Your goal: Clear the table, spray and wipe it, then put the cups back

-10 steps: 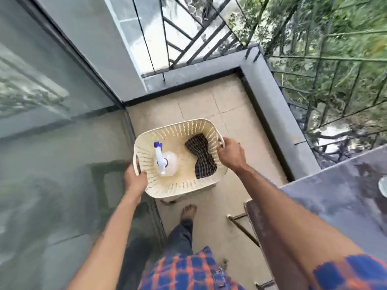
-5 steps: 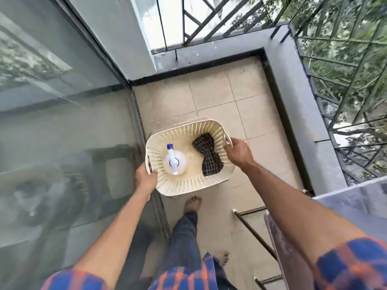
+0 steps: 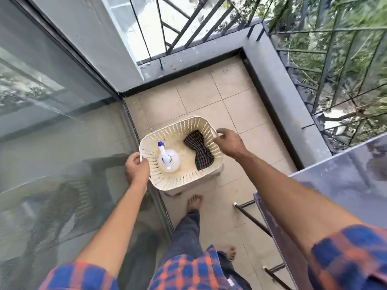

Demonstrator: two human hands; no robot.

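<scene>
- Bending over a cream plastic basket [image 3: 184, 182] on a narrow tiled balcony, viewed from a head-worn camera.
- Gripped the basket's left handle with the left hand [image 3: 137, 170], fingers curled round the rim.
- Kept the right hand [image 3: 229, 143] at the opposite handle with fingers loosened; impossible to tell whether pinching it or just clear of it.
- Carried the cleaning kit inside: spray bottle [image 3: 167, 160] upright toward the left wall, checked cloth [image 3: 199, 151] crumpled against the right wall, the two apart.
- Hung low over the floor tiles [image 3: 209, 101], just beside the glass door [image 3: 62, 122]; resting or held just above, impossible to tell.
- Showed no cups anywhere, and only a bare, smeared grey corner of the table [image 3: 335, 185] at right.
- Judged early in the job: clearing probably done or nearly so, bottle and cloth untouched, with spraying, wiping and the return of the cups all left.
- Hemmed in by glass on the left, a dark kerb [image 3: 282, 91] and metal railing [image 3: 314, 70] ahead and right, and the table's edge near the right forearm.
- Left open floor beyond the basket toward the far corner; close to the body, little room between a bare foot [image 3: 193, 203] and the table's dark leg bars [image 3: 251, 216].
</scene>
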